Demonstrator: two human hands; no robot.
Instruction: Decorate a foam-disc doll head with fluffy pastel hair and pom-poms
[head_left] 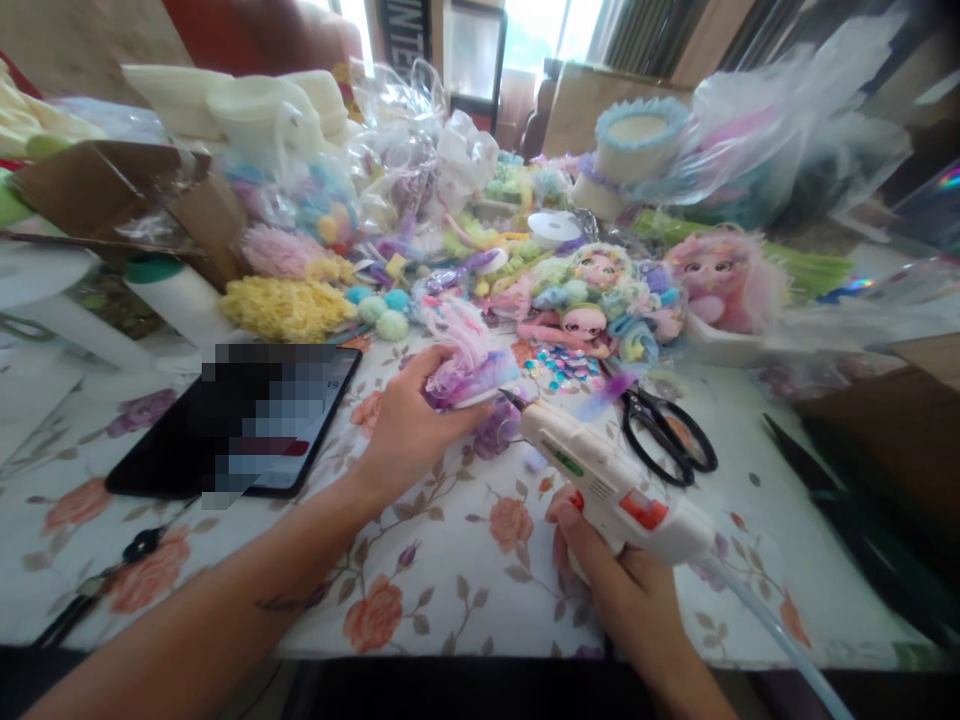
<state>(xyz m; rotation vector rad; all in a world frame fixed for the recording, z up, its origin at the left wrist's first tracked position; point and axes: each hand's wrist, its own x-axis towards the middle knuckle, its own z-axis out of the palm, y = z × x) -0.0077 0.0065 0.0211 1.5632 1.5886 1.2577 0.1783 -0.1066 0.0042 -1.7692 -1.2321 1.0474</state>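
Left hand point(405, 425) cupping tuft point(472, 370), right hand point(607, 575) aiming glue gun point(607, 475)

So the glue gun point(600, 475) is white with an orange trigger and a green mark on the side. It's tilted, dark nozzle aimed up and left, the tip right at the edge of the tuft point(469, 365), with a pale cord trailing off the back toward the lower right. The tuft is a fluffy bundle of pink, purple and white fibres with a white base, held just above the floral cloth, near the middle of the table.
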